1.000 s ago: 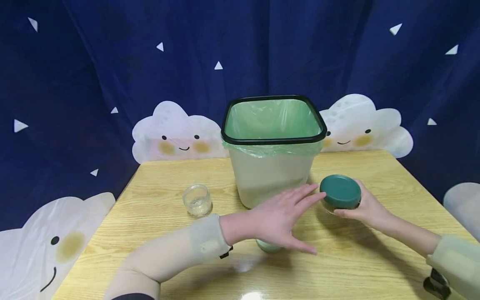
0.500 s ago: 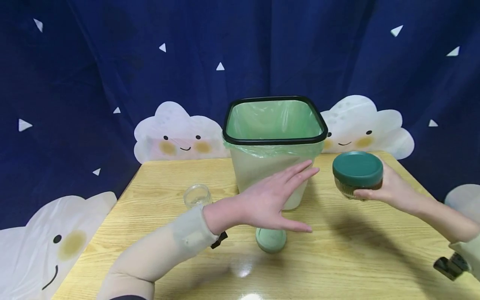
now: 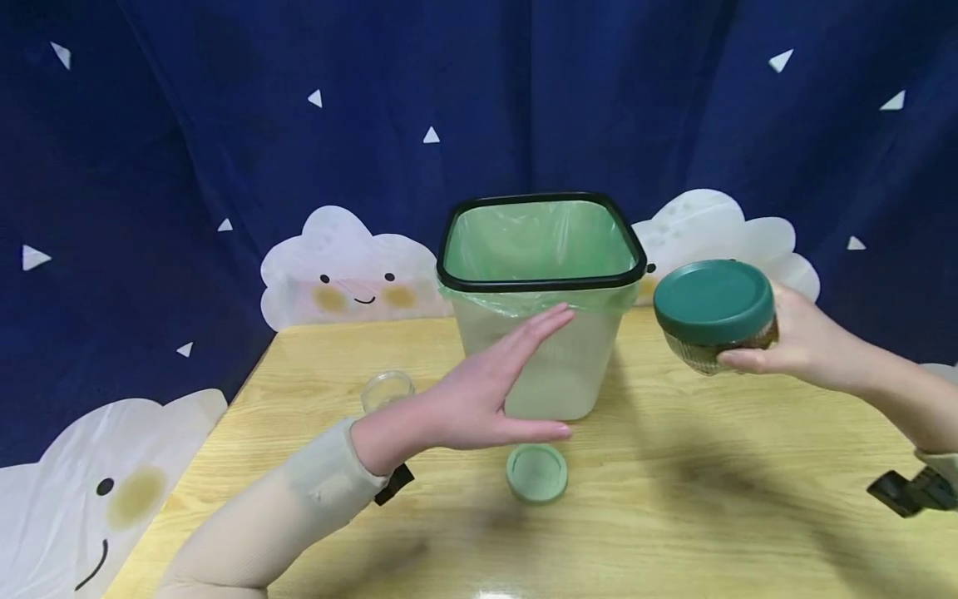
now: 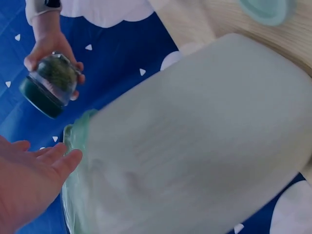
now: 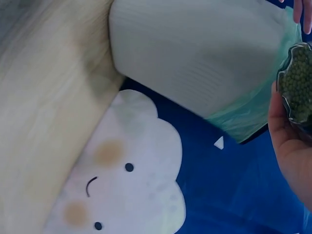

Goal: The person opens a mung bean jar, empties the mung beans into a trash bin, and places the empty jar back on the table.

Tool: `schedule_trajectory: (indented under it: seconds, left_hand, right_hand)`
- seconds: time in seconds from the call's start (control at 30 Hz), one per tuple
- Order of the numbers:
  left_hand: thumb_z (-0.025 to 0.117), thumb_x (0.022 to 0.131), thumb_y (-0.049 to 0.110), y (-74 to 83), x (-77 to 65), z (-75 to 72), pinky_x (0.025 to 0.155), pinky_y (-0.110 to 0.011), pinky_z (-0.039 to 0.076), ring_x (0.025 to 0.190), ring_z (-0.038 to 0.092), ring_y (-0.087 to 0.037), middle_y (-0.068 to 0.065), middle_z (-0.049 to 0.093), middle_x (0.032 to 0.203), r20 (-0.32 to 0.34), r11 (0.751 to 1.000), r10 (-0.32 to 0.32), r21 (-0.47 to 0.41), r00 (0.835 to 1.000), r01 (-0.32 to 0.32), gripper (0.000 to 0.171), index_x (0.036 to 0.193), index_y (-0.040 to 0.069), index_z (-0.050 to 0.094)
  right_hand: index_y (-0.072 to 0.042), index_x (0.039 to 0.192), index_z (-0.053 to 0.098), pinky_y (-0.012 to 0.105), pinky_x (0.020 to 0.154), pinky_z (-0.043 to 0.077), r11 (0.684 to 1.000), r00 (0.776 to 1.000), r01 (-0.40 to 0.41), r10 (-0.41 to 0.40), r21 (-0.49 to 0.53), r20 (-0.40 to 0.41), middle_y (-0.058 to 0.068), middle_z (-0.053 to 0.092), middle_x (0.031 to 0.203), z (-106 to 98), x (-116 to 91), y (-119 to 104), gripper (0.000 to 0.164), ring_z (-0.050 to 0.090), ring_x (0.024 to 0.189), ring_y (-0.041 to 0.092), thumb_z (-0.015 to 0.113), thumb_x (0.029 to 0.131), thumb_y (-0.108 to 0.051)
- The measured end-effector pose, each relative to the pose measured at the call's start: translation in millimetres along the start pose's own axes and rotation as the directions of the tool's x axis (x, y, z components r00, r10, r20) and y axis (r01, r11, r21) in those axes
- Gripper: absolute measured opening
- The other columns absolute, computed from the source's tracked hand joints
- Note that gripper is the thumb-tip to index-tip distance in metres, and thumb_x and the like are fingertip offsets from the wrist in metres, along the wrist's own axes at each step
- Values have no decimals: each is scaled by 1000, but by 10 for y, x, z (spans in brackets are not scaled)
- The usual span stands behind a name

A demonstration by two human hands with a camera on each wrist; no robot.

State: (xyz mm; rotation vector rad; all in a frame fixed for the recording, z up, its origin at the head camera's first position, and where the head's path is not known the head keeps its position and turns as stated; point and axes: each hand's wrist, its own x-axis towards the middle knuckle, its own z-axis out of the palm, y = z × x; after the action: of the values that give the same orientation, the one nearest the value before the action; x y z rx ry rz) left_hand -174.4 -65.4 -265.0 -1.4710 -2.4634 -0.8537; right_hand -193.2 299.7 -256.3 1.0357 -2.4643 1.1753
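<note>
My right hand [image 3: 819, 349] grips a clear ribbed jar [image 3: 699, 353] with a dark green lid [image 3: 713, 299], raised over the table to the right of the bin. Small green beans [image 5: 298, 83] show through its glass bottom in the right wrist view. The lid is on, and the jar leans a little. My left hand [image 3: 475, 398] is held out in front of the bin, fingers straight, thumb spread, nothing in it. Just below it, a pale green round lid [image 3: 536, 474] lies on the table.
A cream bin [image 3: 561, 370] with a black rim and a green liner bag [image 3: 546, 241] stands at the middle back of the wooden table [image 3: 636, 532]. Left of it is a small clear glass jar [image 3: 387, 386], partly covered by my left forearm. A blue curtain [image 3: 359, 66] hangs behind.
My right hand has lifted the green-lidded jar up from near the table. My left hand has drawn back left and slightly up, uncovering the pale green lid.
</note>
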Motion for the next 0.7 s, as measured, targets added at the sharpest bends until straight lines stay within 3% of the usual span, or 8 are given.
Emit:
schedule_trajectory:
  seconds: [0.3,0.47,0.7]
  left_hand:
    - [77,85,33,-56,-169,-152,112,-38,27,141,22,-6,7,20,158,-23,987,-90,-138,996,86,96,156,22,13]
    - [77,85,20,-61,-183,-212,110,-42,32,141,25,-9,0,23,158,-47,971,-57,-233,997,45,94,155,17,14]
    - [75,86,12,-41,-122,-239,108,-47,33,141,28,-13,0,24,157,-76,954,-33,-299,997,9,91,155,13,16]
  right_hand:
    - [-4,133,48,12,88,35,998,998,59,-58,-38,37,-14,58,115,152,227,-198,84,52,106,2,84,57,2]
    - [-2,132,49,13,87,38,994,994,75,-68,-77,89,-11,62,111,257,341,-348,83,55,103,2,87,58,-5]
    - [-7,135,47,19,90,41,1000,978,-11,12,-5,207,1,62,114,417,486,-523,78,57,104,10,87,67,-11]
